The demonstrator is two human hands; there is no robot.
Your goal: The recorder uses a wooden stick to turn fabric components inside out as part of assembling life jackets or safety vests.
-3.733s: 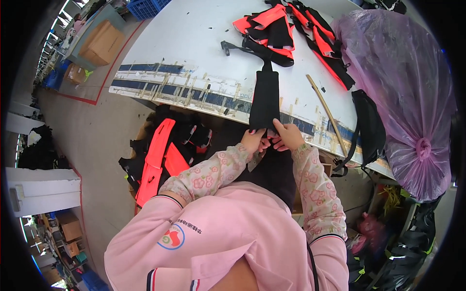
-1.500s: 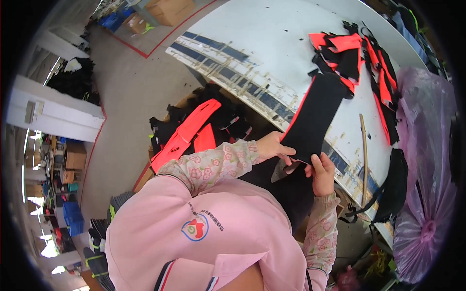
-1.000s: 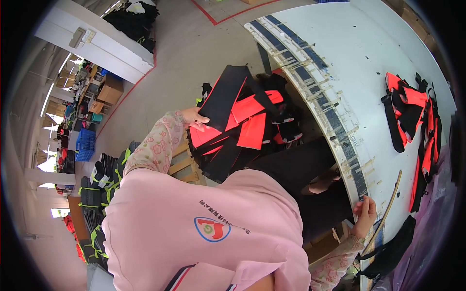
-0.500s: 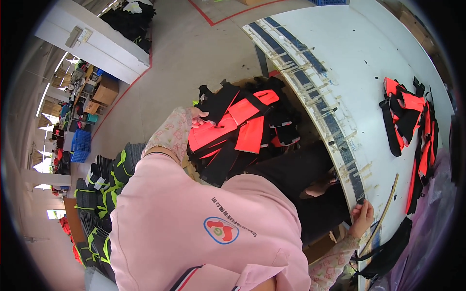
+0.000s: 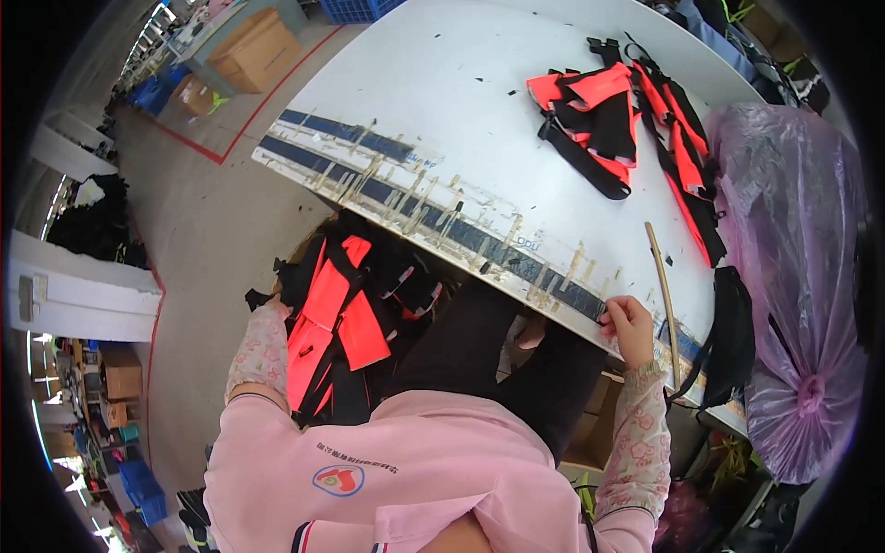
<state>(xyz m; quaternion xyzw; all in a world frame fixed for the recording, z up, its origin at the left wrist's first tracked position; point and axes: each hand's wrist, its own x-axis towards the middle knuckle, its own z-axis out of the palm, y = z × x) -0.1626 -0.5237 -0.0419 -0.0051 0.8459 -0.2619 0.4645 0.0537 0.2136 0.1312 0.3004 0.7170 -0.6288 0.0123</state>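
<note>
On the left, my left hand (image 5: pixel 277 303) is closed at the edge of an orange-and-black fabric harness piece (image 5: pixel 316 318), on a pile beside my legs; its fingertips are partly hidden. The piece has bright orange panels and black straps. My right hand (image 5: pixel 631 332) rests at the near edge of the white table (image 5: pixel 461 101), its fingers pinched together by the end of a dark blue tape strip (image 5: pixel 581 300). Whatever is between those fingers is too small to make out.
Two more orange-and-black harness pieces (image 5: pixel 599 120) lie on the table. A thin wooden stick (image 5: pixel 662 300) and a black bag (image 5: pixel 728 341) are right of my right hand. Farther right stands a large purple plastic bag (image 5: pixel 793 276). Cardboard boxes (image 5: pixel 253 51) stand at the far left.
My view has swung right toward the table, so the pile now appears farther left. My left hand stays at the harness pile, and my right hand remains at the table edge with fingers pinched.
</note>
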